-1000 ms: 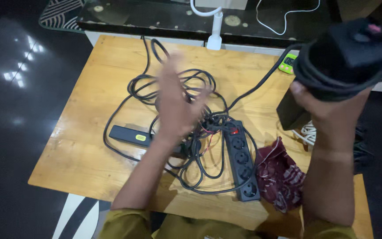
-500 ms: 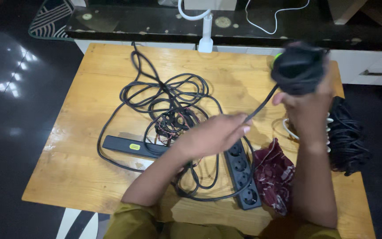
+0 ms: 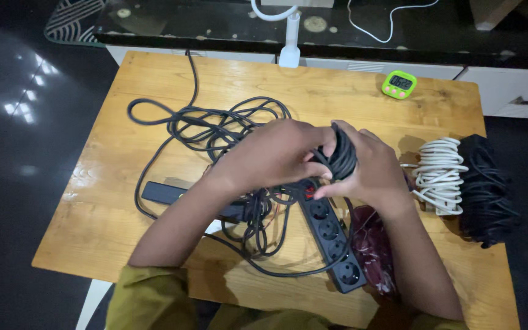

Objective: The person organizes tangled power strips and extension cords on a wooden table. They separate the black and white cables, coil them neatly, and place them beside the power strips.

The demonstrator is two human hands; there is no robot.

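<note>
Above the wooden table (image 3: pixel 154 244), we find the right hand (image 3: pixel 371 168) closed around a wound coil of black cable (image 3: pixel 340 156), the left hand (image 3: pixel 276 153) pinching its strand. We judge the cable light, limp and springy, best held across its turns.

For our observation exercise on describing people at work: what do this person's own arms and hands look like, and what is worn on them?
Both hands are bare: the left hand and right hand show no gloves, rings or watch. The forearms are uncovered too. Olive-green sleeves show only at the bottom edge, ending near the elbows. The fingers show no markings.
</note>
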